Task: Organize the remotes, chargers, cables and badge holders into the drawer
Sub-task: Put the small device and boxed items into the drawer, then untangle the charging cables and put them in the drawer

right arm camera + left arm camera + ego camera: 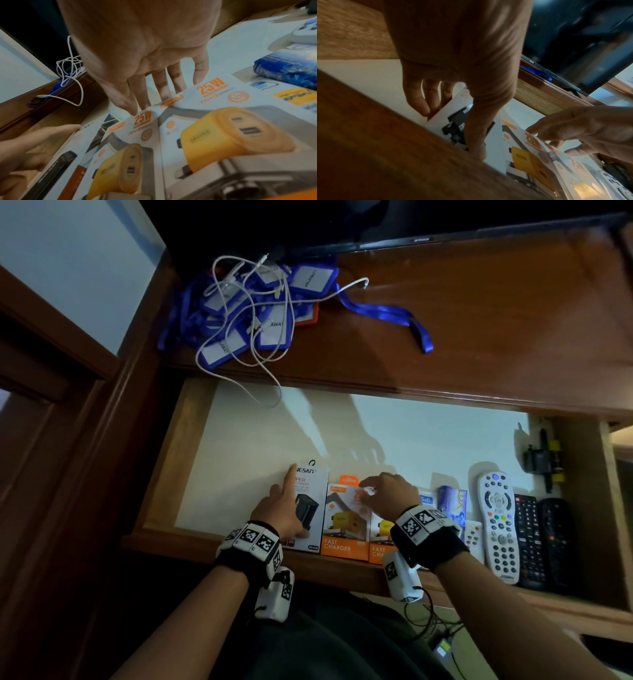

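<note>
In the open drawer [260, 436] a white charger box [313, 494] lies flat at the front. My left hand [287, 505] holds its left edge, fingers along the side and thumb on the face [476, 142]. Two orange fast-charger boxes [344, 546] lie beside it. My right hand [368, 491] touches their top edges with straight fingertips [145, 105]. A white remote [498, 525] and two black remotes [529, 539] lie at the right. Blue badge holders [239, 337] and white cables [274, 302] are piled on the desk top above.
A blue packet [452, 501] and a small white remote [474, 537] sit between the chargers and the remotes. A TV's lower edge [421, 239] stands at the back of the desk. One cable loop [270, 398] hangs over the drawer's rear.
</note>
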A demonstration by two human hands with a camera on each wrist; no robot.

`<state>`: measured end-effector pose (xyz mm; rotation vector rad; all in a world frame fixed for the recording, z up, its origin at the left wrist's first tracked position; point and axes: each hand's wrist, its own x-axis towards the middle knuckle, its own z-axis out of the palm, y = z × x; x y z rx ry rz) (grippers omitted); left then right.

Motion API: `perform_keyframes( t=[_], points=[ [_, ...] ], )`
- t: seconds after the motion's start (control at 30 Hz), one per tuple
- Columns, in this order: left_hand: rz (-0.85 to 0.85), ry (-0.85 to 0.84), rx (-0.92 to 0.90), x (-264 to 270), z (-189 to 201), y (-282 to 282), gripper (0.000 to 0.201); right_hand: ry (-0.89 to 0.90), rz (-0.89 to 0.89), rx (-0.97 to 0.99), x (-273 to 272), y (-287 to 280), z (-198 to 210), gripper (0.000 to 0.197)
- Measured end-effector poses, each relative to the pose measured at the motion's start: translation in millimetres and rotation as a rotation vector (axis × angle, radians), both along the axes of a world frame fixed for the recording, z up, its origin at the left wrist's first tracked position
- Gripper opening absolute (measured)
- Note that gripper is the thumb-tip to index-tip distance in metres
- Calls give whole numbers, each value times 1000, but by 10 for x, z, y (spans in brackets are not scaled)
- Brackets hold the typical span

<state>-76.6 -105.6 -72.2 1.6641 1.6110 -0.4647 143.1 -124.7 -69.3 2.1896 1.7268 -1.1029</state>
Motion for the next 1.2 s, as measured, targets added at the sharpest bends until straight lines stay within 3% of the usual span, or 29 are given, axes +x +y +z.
perform_keyframes(
  t=[0.2, 0.3, 0.47, 0.57, 0.67, 0.87, 1.0, 1.1, 1.2],
  points=[
    [59, -63, 20, -43, -12, -25, 130, -73, 9, -49, -67, 41, -10, 36],
    [148, -143, 17, -97, -30, 10, 117, -58, -55, -31, -74, 86, 17, 37],
    [185, -176, 145, -180, 111, 212, 72, 97, -198, 284, -93, 357, 139, 34],
    [195, -248, 315, -288, 240, 484, 54, 85, -200, 512, -120, 638, 268, 37],
    [196, -316, 504, -395, 393, 856, 39, 12, -199, 612, -159, 950, 392, 50],
    [144, -386, 716, -561, 543, 1586, 35, -204, -186, 575, -381, 1199, 417, 69],
    [-12, -338, 831, -621, 527, 1938, 36, -251, -190, 494, -456, 1204, 395, 78],
    [-36, -264, 815, -554, 559, 2100, 31, -254, -180, 425, -456, 1207, 420, 81],
    [7, -170, 744, -416, 621, 2200, 41, -242, -209, 422, -481, 1218, 433, 81]
  ],
)
